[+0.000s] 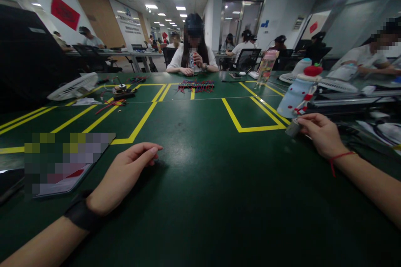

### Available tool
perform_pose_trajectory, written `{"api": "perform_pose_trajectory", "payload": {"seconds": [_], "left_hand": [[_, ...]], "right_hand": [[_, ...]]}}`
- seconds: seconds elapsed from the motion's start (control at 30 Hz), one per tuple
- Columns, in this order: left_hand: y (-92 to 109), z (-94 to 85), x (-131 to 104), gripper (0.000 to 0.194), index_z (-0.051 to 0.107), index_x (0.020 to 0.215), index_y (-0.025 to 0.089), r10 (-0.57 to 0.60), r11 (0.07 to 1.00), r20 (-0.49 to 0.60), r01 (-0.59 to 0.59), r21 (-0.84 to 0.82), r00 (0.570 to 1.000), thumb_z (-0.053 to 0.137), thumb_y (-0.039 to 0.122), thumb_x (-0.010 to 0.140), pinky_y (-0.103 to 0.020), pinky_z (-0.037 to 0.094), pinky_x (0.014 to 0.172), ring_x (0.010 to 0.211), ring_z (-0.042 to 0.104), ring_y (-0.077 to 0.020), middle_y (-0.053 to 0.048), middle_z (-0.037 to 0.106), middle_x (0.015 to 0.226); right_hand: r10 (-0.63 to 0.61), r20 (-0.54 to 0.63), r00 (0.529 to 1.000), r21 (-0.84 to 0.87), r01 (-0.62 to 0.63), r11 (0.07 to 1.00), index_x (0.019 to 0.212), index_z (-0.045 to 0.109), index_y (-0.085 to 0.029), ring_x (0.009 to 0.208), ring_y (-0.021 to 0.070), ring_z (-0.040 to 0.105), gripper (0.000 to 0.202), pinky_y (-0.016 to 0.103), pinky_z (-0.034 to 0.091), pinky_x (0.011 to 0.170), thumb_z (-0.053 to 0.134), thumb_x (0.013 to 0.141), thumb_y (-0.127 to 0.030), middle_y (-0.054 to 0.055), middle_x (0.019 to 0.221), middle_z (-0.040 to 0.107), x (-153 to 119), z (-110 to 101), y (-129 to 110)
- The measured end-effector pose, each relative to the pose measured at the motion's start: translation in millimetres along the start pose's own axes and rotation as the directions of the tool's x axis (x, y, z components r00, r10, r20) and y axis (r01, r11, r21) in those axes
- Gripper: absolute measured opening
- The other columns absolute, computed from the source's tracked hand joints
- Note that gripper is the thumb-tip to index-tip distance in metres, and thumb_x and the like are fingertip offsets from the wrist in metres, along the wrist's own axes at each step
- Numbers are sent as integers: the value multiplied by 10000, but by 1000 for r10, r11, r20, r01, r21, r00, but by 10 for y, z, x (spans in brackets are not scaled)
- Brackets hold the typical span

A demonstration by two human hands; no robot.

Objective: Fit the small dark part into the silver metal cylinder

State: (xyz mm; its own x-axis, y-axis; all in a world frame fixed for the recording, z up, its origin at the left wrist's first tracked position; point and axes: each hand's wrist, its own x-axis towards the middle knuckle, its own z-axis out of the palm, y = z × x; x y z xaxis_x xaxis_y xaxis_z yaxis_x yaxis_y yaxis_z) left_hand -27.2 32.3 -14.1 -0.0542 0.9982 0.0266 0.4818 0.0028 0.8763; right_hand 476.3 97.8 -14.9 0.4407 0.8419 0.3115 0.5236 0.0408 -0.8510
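Observation:
At the right, my right hand (322,133) pinches a small grey object (293,128) between thumb and fingers, just above the green table (200,167). It is blurred, so I cannot make out what it is. Close behind it stands a light blue bottle (292,96) with a red top. My left hand (128,171) is at the left, low over the table, its fingers pressed together; whatever they may hold is hidden. A blurred flat packet or card (67,175) lies left of that hand.
Yellow tape lines (260,128) mark the table. Red and blue wires (196,86) lie at the far side before a seated person. A white fan (73,86) is at the left, a pink-lidded bottle (266,69) at the far right, cables (379,133) at the right edge.

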Motion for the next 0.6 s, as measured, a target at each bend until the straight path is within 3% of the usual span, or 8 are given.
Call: {"api": "perform_pose_trajectory", "payload": {"seconds": [0.17, 0.27, 0.47, 0.6], "left_hand": [[9, -8, -10, 317, 659, 1025, 254, -11, 1000, 15, 11, -2, 1000, 559, 485, 833, -275, 420, 709, 774, 556, -173, 4, 632, 837], [15, -11, -13, 309, 659, 1020, 255, -13, 1000, 16, 13, -5, 1000, 559, 482, 836, -274, 418, 714, 774, 553, -168, 5, 631, 853], [17, 5, -3, 312, 653, 1017, 254, -2, 1000, 17, 2, -1, 1000, 551, 489, 840, -272, 414, 706, 765, 554, -166, 10, 621, 819], [33, 41, 5, 325, 649, 1013, 243, 12, 999, 11, -13, 31, 1000, 545, 497, 839, -272, 412, 699, 760, 555, -165, 10, 622, 819]], "right_hand": [[-126, 8, 992, -253, 124, 960, 929, 572, -179, 733, 154, 538, 488, 310, 417, 699, 775, 545, -401, 77, 881, 602, -73, -45, -34], [-151, 21, 988, -331, 150, 932, 957, 554, -176, 723, 158, 526, 517, 313, 406, 686, 772, 550, -410, 81, 881, 586, -83, -59, -41], [-212, 12, 977, -304, 206, 930, 946, 535, -177, 709, 159, 539, 452, 319, 428, 676, 742, 616, -405, 80, 863, 588, -131, -8, -71], [-295, 95, 951, -154, 307, 939, 1028, 501, -180, 823, 161, 600, 463, 313, 489, 752, 700, 688, -424, 88, 993, 605, -377, 244, -315]]}}
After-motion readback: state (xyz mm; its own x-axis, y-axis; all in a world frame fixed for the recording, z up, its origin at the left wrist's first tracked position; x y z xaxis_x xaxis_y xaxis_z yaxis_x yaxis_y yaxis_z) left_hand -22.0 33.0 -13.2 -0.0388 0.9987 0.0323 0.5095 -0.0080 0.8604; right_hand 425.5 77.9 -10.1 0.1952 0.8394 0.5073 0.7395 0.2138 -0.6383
